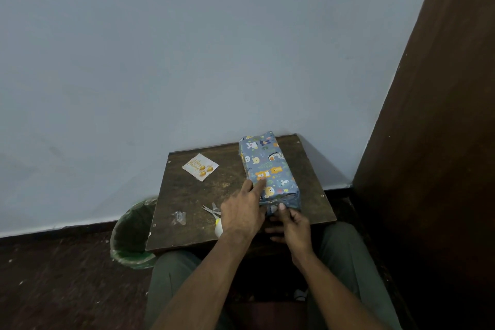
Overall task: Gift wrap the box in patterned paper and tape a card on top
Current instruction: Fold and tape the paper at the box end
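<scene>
With the left hand (242, 210) flat on the wrapped box (269, 169) and the right hand (290, 222) pinching the near end flap, a slack pinch could let that fold spring open.

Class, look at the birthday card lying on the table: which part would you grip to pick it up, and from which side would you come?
The card lies flat on the table, turned like a diamond, left of the wrapped box. Probably best to pinch its near corner, coming from the front-left where bare table surrounds it. Lying flat, it offers only edges, so the fingers must lift a corner first.
</scene>
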